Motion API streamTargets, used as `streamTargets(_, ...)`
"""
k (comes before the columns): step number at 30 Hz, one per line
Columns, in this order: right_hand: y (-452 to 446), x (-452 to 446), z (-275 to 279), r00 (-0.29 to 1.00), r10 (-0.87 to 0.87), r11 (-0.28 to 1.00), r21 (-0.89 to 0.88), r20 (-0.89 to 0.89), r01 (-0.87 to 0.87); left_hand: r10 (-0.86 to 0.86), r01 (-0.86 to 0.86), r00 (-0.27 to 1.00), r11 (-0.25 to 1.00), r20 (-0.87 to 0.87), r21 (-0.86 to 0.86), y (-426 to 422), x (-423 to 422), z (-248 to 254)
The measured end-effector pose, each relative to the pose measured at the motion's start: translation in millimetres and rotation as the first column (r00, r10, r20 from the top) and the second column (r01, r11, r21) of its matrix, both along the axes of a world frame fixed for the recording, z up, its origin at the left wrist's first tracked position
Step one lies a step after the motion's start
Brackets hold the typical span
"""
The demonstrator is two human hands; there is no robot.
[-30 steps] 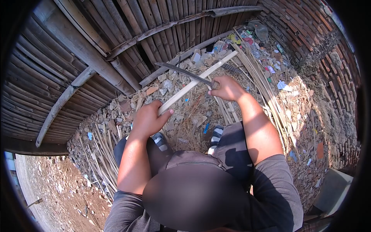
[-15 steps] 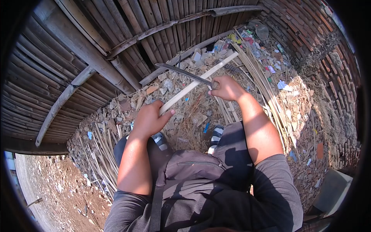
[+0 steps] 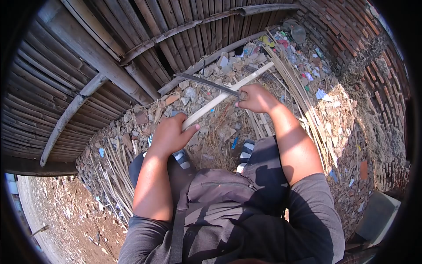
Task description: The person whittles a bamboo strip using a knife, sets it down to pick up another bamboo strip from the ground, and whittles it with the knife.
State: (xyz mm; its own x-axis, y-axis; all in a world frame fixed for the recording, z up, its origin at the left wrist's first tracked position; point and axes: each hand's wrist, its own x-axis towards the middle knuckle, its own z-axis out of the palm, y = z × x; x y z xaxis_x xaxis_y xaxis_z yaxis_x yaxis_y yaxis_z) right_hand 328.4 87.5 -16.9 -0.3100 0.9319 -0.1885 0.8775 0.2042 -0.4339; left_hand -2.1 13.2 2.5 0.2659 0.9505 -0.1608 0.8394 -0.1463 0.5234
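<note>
A pale strip of bamboo [image 3: 208, 107] slants up to the right, its lower end gripped in my left hand [image 3: 172, 134]. My right hand [image 3: 257, 99] is closed round the handle of a long dark knife [image 3: 205, 82]. The blade points up and left and crosses the strip close to my right hand, seemingly resting against it. Below the knife, more pale strips [image 3: 259, 124] lie on the ground between my hands and my feet.
Long strips [image 3: 303, 103] lie in a bundle at the right, and another bundle [image 3: 115, 178] is at the left. Rubble and litter [image 3: 285, 48] cover the ground. A bamboo wall [image 3: 101, 61] rises ahead and left, a brick wall [image 3: 356, 31] at the right. A grey block [image 3: 377, 218] stands lower right.
Both hands hold the same things as before. The knife and my right hand have shifted slightly up and left, and the strip's far end sits a little further right and lower.
</note>
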Motion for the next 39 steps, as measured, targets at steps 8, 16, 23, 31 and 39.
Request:
streamTargets(8,2.0,-0.5,-9.3,1.000,0.008,1.000,-0.017,-0.003,-0.008,-0.024,0.024,1.000,0.999,0.010,0.023,-0.7,-0.2,-3.1)
streamTargets(16,1.5,-0.9,-8.3,1.000,0.006,1.000,-0.029,-0.017,-0.007,-0.033,0.033,0.999,0.999,0.010,0.012,-1.3,0.9,-0.5)
streamTargets(23,2.3,-0.3,-13.5,1.000,0.021,0.999,-0.035,-0.022,-0.022,-0.038,0.038,0.999,0.999,0.008,-0.001,-1.6,0.7,1.3)
streamTargets(31,0.8,-5.8,-7.4,0.998,0.053,0.992,-0.108,-0.041,-0.058,-0.067,0.067,0.997,0.998,-0.026,-0.007,-0.2,-3.4,-6.6)
streamTargets(39,3.2,-3.9,-17.8,0.995,0.085,0.993,-0.082,-0.060,-0.090,-0.062,0.061,0.998,0.998,-0.034,-0.029,-0.9,-1.8,-4.3)
